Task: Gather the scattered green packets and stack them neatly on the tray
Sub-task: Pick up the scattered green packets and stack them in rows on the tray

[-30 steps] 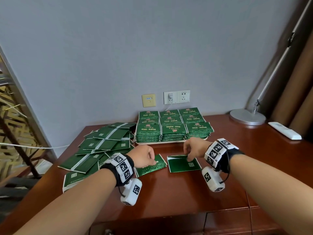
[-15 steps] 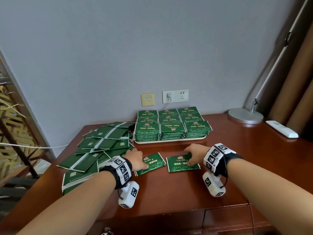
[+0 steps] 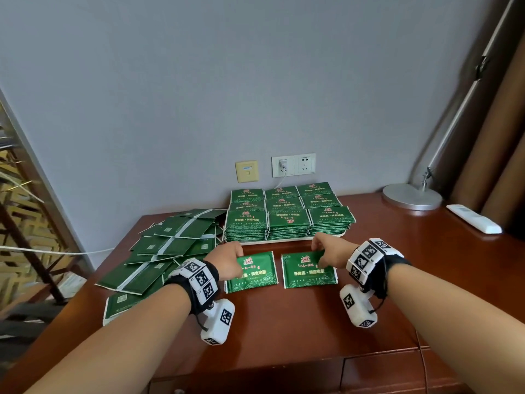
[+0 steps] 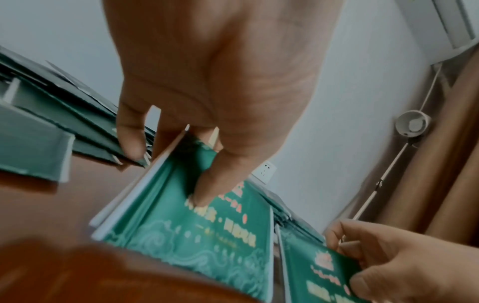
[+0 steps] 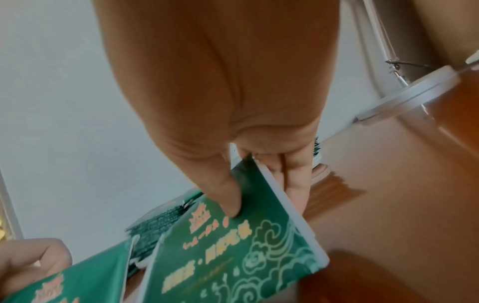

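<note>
Two green packets lie printed side up on the desk in front of the tray [image 3: 287, 240]. My left hand [image 3: 230, 261] pinches the far left corner of the left packet [image 3: 255, 273], thumb on top [image 4: 204, 184]. My right hand [image 3: 326, 253] pinches the far edge of the right packet [image 3: 308, 273], thumb on top and fingers underneath [image 5: 233, 201]. The tray holds neat stacks of green packets [image 3: 288, 216] in rows. A loose pile of packets [image 3: 159, 251], plain side up, spreads over the desk's left part.
A lamp base [image 3: 412, 196] and a white remote [image 3: 473, 221] sit at the back right of the wooden desk [image 3: 284, 322]. Wall sockets [image 3: 292, 165] with a plugged cable are behind the tray. A metal rack [image 3: 20, 223] stands left of the desk.
Both packets now lie printed side up and squarer to the desk edge. Both hands have shifted to the packets' far edges and pinch them.
</note>
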Demonstrator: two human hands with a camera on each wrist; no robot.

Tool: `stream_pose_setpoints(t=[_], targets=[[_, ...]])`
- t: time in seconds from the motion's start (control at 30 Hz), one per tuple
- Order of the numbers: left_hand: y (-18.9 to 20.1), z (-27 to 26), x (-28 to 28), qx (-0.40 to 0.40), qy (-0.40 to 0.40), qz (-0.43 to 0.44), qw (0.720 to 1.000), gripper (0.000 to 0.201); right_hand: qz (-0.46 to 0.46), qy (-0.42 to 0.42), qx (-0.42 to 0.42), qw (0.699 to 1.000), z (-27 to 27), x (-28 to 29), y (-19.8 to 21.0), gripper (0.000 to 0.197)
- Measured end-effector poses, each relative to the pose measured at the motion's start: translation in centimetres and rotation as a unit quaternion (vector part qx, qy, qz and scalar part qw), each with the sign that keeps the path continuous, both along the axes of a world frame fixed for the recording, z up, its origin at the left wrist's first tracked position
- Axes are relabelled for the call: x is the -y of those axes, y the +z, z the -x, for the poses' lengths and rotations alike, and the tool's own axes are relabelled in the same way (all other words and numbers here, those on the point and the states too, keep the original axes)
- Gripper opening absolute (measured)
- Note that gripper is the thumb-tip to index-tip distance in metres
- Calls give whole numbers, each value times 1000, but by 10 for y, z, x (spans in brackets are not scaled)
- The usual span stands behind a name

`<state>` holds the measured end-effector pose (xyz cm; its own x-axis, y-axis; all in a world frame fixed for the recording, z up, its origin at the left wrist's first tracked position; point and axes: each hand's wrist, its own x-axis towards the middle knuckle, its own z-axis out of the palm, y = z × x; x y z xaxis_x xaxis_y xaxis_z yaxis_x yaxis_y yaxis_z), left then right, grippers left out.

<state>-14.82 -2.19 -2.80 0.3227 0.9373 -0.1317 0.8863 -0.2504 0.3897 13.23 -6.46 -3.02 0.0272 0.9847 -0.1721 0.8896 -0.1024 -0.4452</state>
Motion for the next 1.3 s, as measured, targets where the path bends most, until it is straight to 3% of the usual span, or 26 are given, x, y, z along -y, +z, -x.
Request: stream_pose_setpoints(t=[0.3,0.57,0.8,0.97,1.13,1.3], targets=[[46,-6,-29,209,45,-8,977,50,-116,-21,-175,978,-16,-30,40,35],[58,-10,-86,396,148,1,906,50,-178,-63,-244,951,-29,-84,66,30],[55,-21,-145,427,198,4,882,48,-184,-100,-286,935,-39,-144,61,31],[49,-29,-186,430,205,10,879,43,-167,-102,-277,941,-45,-181,59,31],[41,-34,-215,406,205,8,891,40,-155,-108,-264,946,-46,-210,51,33],[33,-35,-231,336,186,-14,923,29,-136,-100,-239,956,-39,-225,43,35]])
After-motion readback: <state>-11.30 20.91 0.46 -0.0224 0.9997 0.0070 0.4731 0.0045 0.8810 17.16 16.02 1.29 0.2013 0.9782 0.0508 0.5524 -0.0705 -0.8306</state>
